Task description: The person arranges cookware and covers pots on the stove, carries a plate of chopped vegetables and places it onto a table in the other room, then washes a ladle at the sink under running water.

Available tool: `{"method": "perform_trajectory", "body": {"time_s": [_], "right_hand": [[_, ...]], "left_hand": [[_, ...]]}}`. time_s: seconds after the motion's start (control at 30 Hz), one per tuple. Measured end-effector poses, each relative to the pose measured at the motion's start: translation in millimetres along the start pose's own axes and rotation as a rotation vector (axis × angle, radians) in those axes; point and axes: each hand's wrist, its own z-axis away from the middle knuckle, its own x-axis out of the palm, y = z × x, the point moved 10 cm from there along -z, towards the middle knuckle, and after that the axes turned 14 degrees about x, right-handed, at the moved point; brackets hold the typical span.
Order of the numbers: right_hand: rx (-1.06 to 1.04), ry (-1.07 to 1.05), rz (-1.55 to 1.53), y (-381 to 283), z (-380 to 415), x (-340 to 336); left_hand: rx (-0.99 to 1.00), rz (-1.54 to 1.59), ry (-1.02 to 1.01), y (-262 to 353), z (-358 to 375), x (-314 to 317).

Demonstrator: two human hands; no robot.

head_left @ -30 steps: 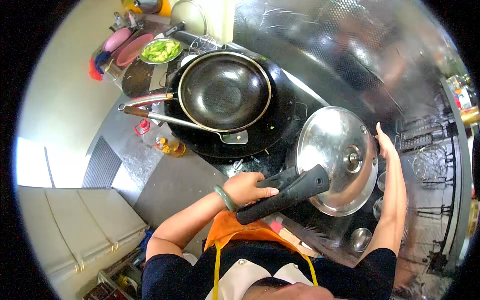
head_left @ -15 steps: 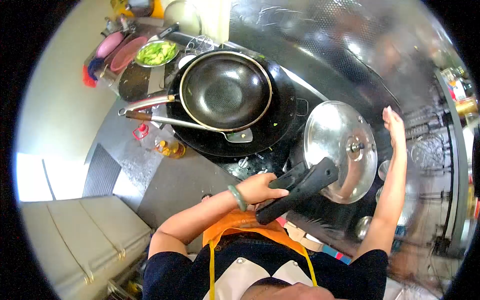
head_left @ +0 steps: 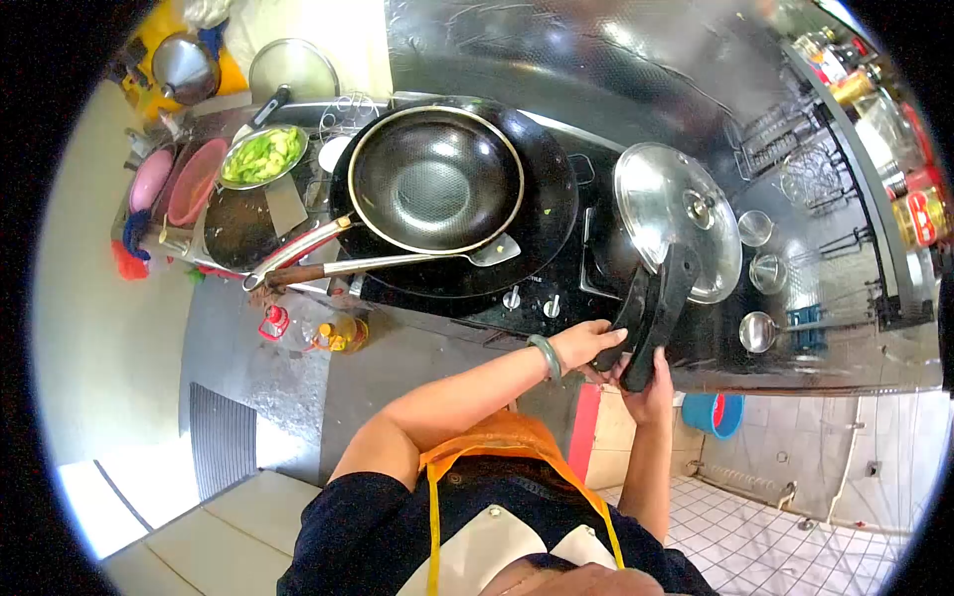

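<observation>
A pressure cooker with a silver lid point(head_left: 661, 189) sits at the right of the hob, its two long black handles pointing towards me, slightly apart from each other. My left hand point(head_left: 588, 346), a green bangle on its wrist, is closed around the left handle point(head_left: 636, 313). At the near end of the right handle point(head_left: 668, 303), my right hand point(head_left: 648, 392) grips with the thumb up along its side; its other fingers are partly hidden. Left of the cooker, a dark wok point(head_left: 432, 189) rests on the hob, and a spatula point(head_left: 388, 262) lies along its near rim.
A bowl of cut green vegetables point(head_left: 262, 157) stands at the back left beside a pink basket point(head_left: 197, 181). An oil bottle point(head_left: 343, 333) is left of my arm. Ladles point(head_left: 757, 332) and racks hang at the right, below a shelf of jars point(head_left: 919, 219).
My right hand has come down from beside the wall to the cooker's handles. My left hand keeps hold of its handle. The view has turned, showing more floor at the right.
</observation>
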Motion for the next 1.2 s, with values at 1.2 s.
{"method": "perform_trajectory", "body": {"time_s": [1.2], "right_hand": [[0.202, -0.609, -0.037, 9, 13, 206]], "left_hand": [[0.082, -0.336, 0.098, -40, 98, -70]]}}
